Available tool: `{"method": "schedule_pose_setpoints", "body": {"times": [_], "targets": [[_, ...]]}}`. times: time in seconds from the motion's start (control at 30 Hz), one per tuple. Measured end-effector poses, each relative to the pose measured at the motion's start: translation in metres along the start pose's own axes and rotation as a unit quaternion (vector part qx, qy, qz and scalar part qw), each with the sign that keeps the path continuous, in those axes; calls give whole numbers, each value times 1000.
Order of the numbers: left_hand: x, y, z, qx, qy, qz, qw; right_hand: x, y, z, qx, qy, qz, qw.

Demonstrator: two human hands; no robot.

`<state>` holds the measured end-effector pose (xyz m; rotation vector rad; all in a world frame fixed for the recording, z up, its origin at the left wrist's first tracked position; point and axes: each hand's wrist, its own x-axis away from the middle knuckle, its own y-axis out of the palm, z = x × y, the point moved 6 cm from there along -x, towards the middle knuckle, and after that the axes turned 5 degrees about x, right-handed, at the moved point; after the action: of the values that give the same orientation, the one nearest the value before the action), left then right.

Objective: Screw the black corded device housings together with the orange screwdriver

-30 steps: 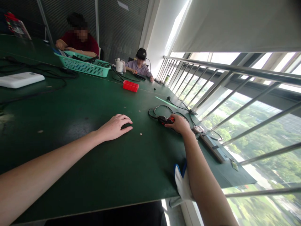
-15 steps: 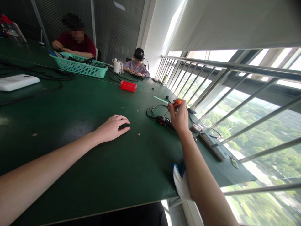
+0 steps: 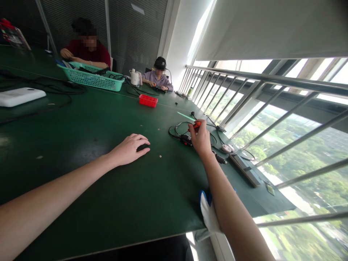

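Beneath the right hand (image 3: 201, 139), closed round an orange handle (image 3: 195, 126), lies a black tool (image 3: 186, 140); the left hand (image 3: 132, 149) rests half-open, empty.

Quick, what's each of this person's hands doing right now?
Left hand: open, fingers loosely curved on the green table, nothing visibly held.
Right hand: closed on an orange object, near a black tool.

Smooth, faintly glossy tabletop (image 3: 163, 195), polished metal railing (image 3: 285, 80), plastic tray (image 3: 148, 101), cloth glove (image 3: 208, 217), plastic-looking corded tool (image 3: 186, 139)
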<state>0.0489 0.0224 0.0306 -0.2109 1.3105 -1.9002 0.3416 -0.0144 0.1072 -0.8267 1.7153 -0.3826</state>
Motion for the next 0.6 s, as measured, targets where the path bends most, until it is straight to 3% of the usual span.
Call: {"method": "schedule_pose_setpoints", "body": {"times": [0.17,0.6], "targets": [[0,1,-2,3,-2,-2,1000,-2,-13,-7,116,13,53,992],[0,1,-2,0,-3,-1,1000,0,-4,-10,46,-30,42,998]]}}
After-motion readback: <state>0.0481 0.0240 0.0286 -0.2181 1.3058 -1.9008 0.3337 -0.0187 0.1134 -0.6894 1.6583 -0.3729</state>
